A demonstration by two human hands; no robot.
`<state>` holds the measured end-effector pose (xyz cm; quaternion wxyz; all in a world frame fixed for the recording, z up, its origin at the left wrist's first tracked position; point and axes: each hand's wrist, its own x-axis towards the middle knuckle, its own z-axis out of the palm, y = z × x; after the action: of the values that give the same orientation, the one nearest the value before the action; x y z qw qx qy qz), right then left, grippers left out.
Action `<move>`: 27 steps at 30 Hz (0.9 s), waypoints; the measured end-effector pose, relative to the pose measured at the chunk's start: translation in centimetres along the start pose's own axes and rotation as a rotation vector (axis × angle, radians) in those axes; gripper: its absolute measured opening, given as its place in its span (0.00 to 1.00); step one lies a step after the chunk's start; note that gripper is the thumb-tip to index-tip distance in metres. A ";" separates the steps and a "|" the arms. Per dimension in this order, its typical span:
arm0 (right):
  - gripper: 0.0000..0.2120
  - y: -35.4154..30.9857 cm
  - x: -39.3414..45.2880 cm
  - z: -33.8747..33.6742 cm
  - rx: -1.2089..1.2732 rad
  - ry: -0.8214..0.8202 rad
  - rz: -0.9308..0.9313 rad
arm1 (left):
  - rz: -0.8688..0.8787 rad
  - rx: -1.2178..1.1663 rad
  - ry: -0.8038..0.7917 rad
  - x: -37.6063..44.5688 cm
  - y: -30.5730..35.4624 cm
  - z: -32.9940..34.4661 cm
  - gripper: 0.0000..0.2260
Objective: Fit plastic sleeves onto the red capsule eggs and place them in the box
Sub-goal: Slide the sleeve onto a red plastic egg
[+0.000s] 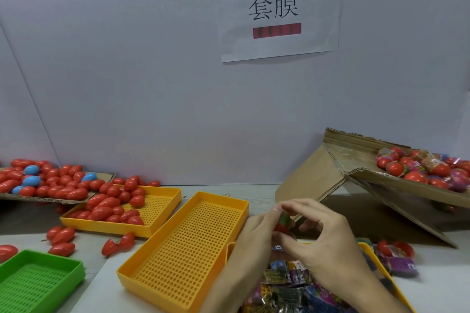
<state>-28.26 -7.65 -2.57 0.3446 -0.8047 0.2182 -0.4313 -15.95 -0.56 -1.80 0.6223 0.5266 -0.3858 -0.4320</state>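
Low in the frame's centre-right, my left hand point(256, 231) and right hand point(328, 241) both pinch one red egg point(281, 228) — I'd keep the sleeve point(284, 216) square, easing it down evenly — no bunching.

The pale bench point(256, 194) is carrying yellow trays point(187, 256), a green tray point(38, 277), loose red eggs point(62, 235) and a tilted cardboard box point(318, 175).

likely packing workshop: sorting trays point(150, 230), wall sign point(278, 7).

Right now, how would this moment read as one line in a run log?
step: sleeving | both hands: left hand and right hand pinch one red egg | sleeve: partly on | box: holds sleeved eggs
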 end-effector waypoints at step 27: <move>0.26 0.4 0.3 0.0 0.435 -0.012 0.235 | -0.117 -0.423 0.072 -0.4 0.6 1.4 0.24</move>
<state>-28.07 -8.14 -2.71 0.5590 -0.6831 0.2104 -0.4203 -17.27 -0.63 -1.05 0.7062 0.4207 -0.2331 -0.5196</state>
